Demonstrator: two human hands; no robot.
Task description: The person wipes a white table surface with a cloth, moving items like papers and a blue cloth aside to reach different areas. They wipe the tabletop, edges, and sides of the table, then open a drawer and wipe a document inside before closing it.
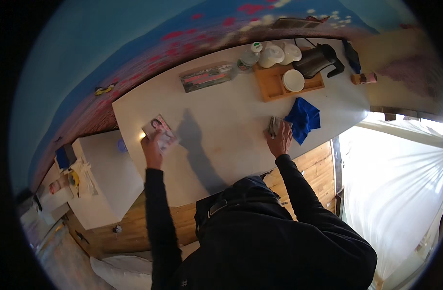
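Observation:
My left hand (152, 148) grips a flat printed card or packet (158, 125) over the left end of the white table (221, 119). It is slightly blurred, and a portrait and writing show on it; whether it touches the tabletop I cannot tell. On the right, my right hand (281, 139) presses a folded greyish cloth (274, 125) against the table, its fingers covering most of it. Just beside that hand lies a crumpled blue cloth (303, 117). A flat printed box (207, 78) rests farther back, near the wall.
At the back right, a wooden tray (271, 95) bears a white cup (293, 80), white lidded pots (271, 55) and a dark electric kettle (314, 61). A clear plastic bottle (249, 58) stands beside it. Left of the table is a white cabinet (109, 170) with a yellow tape measure (74, 178).

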